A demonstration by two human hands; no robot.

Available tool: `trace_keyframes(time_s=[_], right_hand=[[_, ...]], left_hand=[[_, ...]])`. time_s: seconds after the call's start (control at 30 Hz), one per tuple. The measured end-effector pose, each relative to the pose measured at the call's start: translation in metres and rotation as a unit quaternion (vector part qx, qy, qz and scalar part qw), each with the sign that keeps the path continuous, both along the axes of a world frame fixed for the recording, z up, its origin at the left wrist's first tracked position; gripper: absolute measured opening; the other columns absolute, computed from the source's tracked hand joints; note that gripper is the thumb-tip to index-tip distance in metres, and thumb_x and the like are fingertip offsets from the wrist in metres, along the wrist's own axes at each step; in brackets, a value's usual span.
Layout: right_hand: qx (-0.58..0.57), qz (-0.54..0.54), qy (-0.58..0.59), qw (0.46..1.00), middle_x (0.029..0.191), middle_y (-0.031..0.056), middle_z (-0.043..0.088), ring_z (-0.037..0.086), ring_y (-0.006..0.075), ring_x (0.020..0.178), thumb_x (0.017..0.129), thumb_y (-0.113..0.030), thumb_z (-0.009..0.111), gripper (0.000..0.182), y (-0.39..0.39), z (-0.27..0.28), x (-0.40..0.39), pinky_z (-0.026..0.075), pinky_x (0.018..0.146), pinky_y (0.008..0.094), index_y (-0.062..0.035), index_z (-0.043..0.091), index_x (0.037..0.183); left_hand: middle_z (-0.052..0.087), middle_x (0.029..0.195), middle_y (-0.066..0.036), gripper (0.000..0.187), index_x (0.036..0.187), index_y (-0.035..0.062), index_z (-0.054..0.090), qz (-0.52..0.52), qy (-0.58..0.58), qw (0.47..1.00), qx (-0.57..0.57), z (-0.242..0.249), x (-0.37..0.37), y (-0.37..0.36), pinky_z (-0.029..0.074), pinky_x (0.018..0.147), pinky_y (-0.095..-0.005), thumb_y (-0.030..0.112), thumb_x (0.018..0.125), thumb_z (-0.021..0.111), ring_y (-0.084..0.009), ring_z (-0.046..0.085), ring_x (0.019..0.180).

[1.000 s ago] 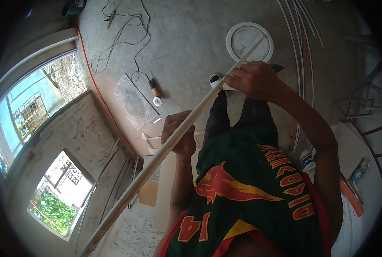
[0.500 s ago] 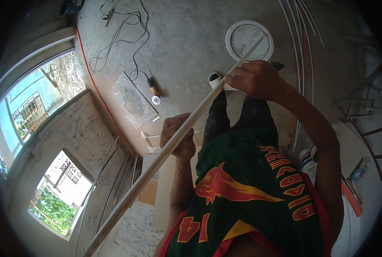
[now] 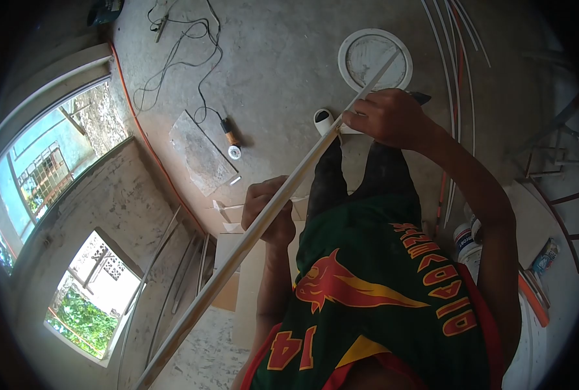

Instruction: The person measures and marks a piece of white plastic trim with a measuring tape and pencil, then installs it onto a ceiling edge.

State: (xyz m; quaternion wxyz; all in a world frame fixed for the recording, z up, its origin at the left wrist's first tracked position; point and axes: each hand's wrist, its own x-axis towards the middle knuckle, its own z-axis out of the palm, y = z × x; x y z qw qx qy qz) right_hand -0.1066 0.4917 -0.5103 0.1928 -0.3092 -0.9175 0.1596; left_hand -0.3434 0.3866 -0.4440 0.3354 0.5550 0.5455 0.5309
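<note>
A long pale strip (image 3: 302, 170) runs diagonally from the lower left up to the upper right, across my body. My left hand (image 3: 268, 209) is closed around its middle, just above my green jersey. My right hand (image 3: 385, 117) grips the strip nearer its upper end, and a dark tool tip pokes out past the fingers on the right side. The strip's far end reaches over a round white lid (image 3: 375, 60) lying on the concrete floor.
On the floor lie a black cable (image 3: 184, 49), a grey slab (image 3: 201, 151), a small tape roll (image 3: 235, 152), a white cup (image 3: 324, 121) and cardboard pieces (image 3: 234, 250). Thin white conduits (image 3: 453, 39) run at the upper right. Windows open on the left wall. Buckets stand at right.
Both hands and the strip have shifted slightly up in view; the grip on the strip is unchanged.
</note>
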Motion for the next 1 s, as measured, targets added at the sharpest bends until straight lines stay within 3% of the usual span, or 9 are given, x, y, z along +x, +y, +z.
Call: trace_keyframes(time_s=[0.5,1.0], right_hand=[[-0.023,-0.002,-0.002,1.000,0.064,0.0031,0.054,0.060,0.0170,0.059,0.073,-0.015,0.060,0.014,0.001,-0.020,0.008,0.049,0.052,0.0306,-0.0099,0.061,0.086],[-0.038,-0.008,-0.013,0.999,0.069,0.0037,0.058,0.062,0.0184,0.063,0.075,-0.015,0.059,0.017,0.004,-0.035,0.017,0.050,0.055,0.0307,-0.0099,0.062,0.091]], left_hand=[[0.059,0.083,-0.017,0.015,0.084,0.0012,0.048,0.009,0.012,1.000,-0.006,-0.013,0.008,-0.002,0.054,0.071,-0.0354,0.004,0.081,0.062,-0.0275,0.064,0.078],[0.060,0.084,-0.017,0.015,0.088,0.0038,0.046,0.014,0.019,1.000,-0.012,-0.027,0.011,-0.005,0.053,0.064,-0.0309,0.005,0.082,0.061,-0.0247,0.063,0.074]])
